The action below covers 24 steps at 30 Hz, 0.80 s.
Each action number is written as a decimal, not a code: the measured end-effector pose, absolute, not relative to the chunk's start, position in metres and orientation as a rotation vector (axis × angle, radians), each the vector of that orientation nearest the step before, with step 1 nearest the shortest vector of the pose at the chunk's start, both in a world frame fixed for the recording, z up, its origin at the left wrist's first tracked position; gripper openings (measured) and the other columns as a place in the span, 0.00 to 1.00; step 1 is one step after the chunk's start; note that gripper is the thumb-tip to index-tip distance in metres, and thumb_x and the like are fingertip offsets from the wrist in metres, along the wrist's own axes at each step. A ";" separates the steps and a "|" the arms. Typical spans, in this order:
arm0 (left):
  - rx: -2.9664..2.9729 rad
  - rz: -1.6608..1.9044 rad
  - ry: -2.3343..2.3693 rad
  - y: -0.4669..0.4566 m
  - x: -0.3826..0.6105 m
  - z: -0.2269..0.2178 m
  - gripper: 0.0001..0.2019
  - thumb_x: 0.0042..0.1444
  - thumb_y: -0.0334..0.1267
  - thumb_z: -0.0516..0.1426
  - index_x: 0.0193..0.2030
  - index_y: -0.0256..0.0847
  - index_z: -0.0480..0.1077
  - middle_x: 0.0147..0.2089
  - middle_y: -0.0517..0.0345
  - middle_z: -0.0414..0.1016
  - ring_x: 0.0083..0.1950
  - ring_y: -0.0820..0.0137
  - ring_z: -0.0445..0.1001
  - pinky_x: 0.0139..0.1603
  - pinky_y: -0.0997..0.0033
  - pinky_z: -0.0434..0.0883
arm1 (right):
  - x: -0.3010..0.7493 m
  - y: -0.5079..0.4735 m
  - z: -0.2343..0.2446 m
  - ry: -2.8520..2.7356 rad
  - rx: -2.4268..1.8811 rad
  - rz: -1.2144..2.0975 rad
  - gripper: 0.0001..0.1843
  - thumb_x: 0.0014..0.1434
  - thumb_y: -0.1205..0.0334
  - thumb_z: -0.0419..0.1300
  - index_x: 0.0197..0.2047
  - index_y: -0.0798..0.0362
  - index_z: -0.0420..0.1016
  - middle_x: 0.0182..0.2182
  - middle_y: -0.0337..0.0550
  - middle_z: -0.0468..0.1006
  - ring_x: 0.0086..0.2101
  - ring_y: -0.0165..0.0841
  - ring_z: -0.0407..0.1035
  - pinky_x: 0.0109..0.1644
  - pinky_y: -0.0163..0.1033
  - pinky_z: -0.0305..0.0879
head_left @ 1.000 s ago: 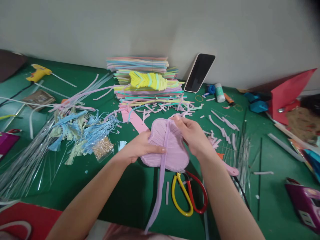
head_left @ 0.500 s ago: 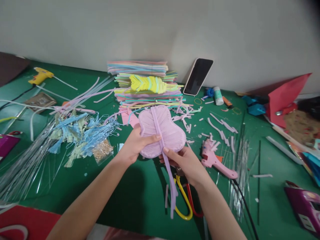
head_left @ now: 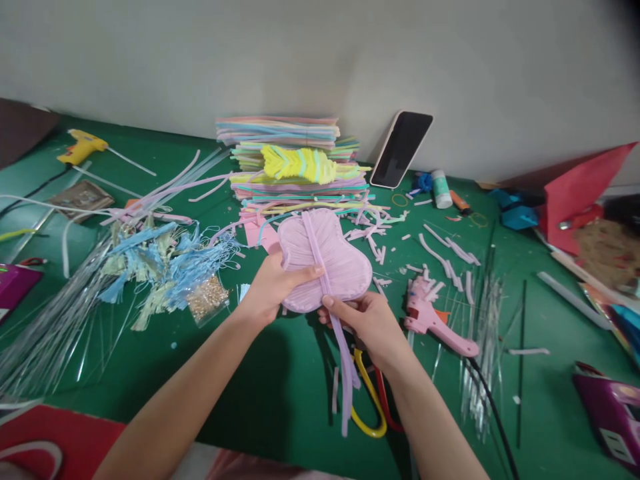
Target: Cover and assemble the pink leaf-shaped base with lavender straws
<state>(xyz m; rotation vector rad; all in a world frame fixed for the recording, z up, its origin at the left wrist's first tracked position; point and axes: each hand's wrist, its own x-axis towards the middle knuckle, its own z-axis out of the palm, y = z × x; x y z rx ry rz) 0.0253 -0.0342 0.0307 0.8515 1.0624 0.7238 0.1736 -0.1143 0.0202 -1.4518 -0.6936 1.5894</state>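
Note:
A lilac, lobed padded piece point(head_left: 347, 263) that looks covered in pipe cleaners is held up above the table. My left hand point(head_left: 270, 287) grips its left side, the thumb pressed on a lilac pipe cleaner strip point(head_left: 345, 380) that runs down across its front. At the lower edge, my right hand point(head_left: 367, 323) pinches that strip between thumb and fingers. The strip's loose ends hang below the piece. Beneath my right hand lie scissors point(head_left: 375, 427) with yellow and red handles, their blades mostly hidden.
Behind stand bundles of pipe cleaners point(head_left: 277, 130) and a phone point(head_left: 403, 150) leaning on the wall. A pink glue gun point(head_left: 435, 320) lies right, a yellow one point(head_left: 83, 147) far left. Blue tassels point(head_left: 185, 260), a bag of gold beads point(head_left: 207, 298) and silvery strands point(head_left: 55, 333) lie left.
Both hands keep hold of the lilac piece and its strip, with my right hand shifting only slightly. The whole view has shifted a little.

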 end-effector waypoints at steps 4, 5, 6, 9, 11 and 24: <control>0.850 0.726 1.088 -0.035 0.027 0.033 0.26 0.37 0.37 0.71 0.45 0.35 0.71 0.39 0.52 0.79 0.37 0.63 0.78 0.39 0.63 0.76 | 0.173 -0.115 0.017 -0.612 -1.409 1.614 0.16 0.41 0.52 0.73 0.29 0.55 0.80 0.25 0.42 0.81 0.26 0.32 0.74 0.35 0.38 0.71; 0.852 0.725 1.084 -0.035 0.027 0.033 0.27 0.37 0.37 0.71 0.46 0.35 0.70 0.40 0.52 0.79 0.38 0.63 0.78 0.39 0.63 0.76 | 0.173 -0.115 0.016 -0.610 -1.407 1.616 0.17 0.41 0.52 0.73 0.30 0.55 0.80 0.25 0.42 0.81 0.26 0.32 0.74 0.35 0.38 0.71; 0.853 0.721 1.078 -0.035 0.027 0.033 0.27 0.38 0.37 0.71 0.46 0.35 0.70 0.41 0.51 0.79 0.39 0.63 0.78 0.40 0.63 0.76 | 0.173 -0.115 0.015 -0.613 -1.408 1.616 0.17 0.41 0.52 0.73 0.30 0.55 0.80 0.25 0.43 0.81 0.26 0.33 0.74 0.35 0.39 0.72; 0.851 0.710 1.079 -0.035 0.027 0.031 0.27 0.38 0.38 0.71 0.46 0.35 0.71 0.41 0.51 0.79 0.39 0.62 0.78 0.40 0.63 0.76 | 0.173 -0.114 0.014 -0.636 -1.429 1.607 0.20 0.40 0.49 0.73 0.31 0.55 0.80 0.25 0.44 0.81 0.27 0.35 0.75 0.37 0.41 0.73; 0.867 0.704 1.086 -0.032 0.025 0.031 0.26 0.38 0.38 0.71 0.45 0.35 0.71 0.42 0.50 0.80 0.40 0.61 0.79 0.41 0.62 0.76 | 0.173 -0.115 0.016 -0.683 -1.444 1.619 0.22 0.43 0.46 0.71 0.32 0.56 0.80 0.28 0.45 0.82 0.30 0.36 0.76 0.38 0.41 0.73; 1.551 0.532 1.379 -0.018 0.008 0.020 0.32 0.41 0.52 0.67 0.51 0.37 0.68 0.50 0.45 0.76 0.55 0.50 0.72 0.54 0.59 0.68 | 0.280 -0.187 0.023 -1.455 -2.344 0.232 0.22 0.54 0.48 0.55 0.47 0.50 0.75 0.45 0.54 0.78 0.45 0.51 0.71 0.47 0.56 0.65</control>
